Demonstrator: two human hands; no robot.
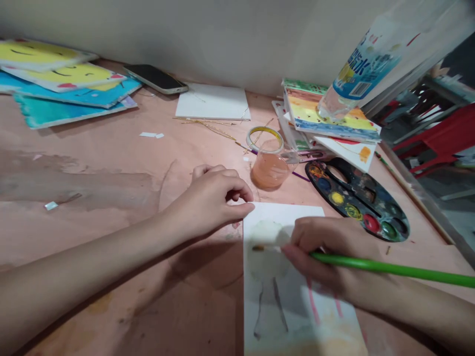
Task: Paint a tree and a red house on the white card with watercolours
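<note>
Left hand (210, 202): fingers (237, 194) curled and pressed together, tips on the upper left corner of the painted paper sheet (267, 215), which lies on the surface (92, 237). Orange-tinted water cup (270, 170) stands just beyond the sheet. Right hand (326, 252): fingers (297, 254) pinching a green paintbrush (378, 265), tip over the sheet. Watercolour palette (356, 198) lies just right.

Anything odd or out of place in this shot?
Yes: the plastic water bottle stands tilted on the stack of painted cards rather than on the table, so it looks unsteady, just beyond the cup of pinkish water.
</note>
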